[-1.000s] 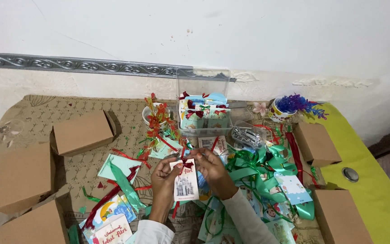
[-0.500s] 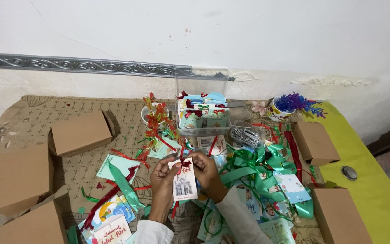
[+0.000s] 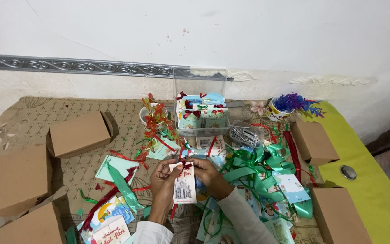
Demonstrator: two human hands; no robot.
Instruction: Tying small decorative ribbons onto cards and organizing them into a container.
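Over a table strewn with craft scraps, two bare hands hold up a small white gift card [image 3: 184, 183] printed with a domed building and topped with a dark red ribbon bow [image 3: 185, 163]. The left hand [image 3: 164, 180] pinches the card's left edge between thumb and fingers; the right hand [image 3: 208, 176] closes on its upper right corner, fingertips pressed together just beside the bow. The card hangs upright between the two grips, its lower half free.

By its look the card is thin, light and fairly stiff, apt to crease if squeezed flat across the face, so the edges seem the sound place to hold it. The bow appears soft and easily crushed, and the glossy ribbon probably slips under a loose pinch.

Below the left hand lie more printed cards [image 3: 109, 221] in blue and white. To the right of the hands sprawls a heap of green ribbon [image 3: 258, 169], touching further cards [image 3: 290, 186]. Plain brown cardboard boxes [image 3: 21, 178] flank the work on both sides.

Farther back stands a clear plastic box [image 3: 201, 110] holding finished cards with red bows, a white cup with red and green ribbon curls [image 3: 155, 118] at its left and a small clear tub of metal pins [image 3: 244, 134] at its right front. Near the white wall [image 3: 195, 36] sits a patterned cup with blue and purple sprigs [image 3: 290, 106], at the edge of a yellow-green cloth [image 3: 371, 190].
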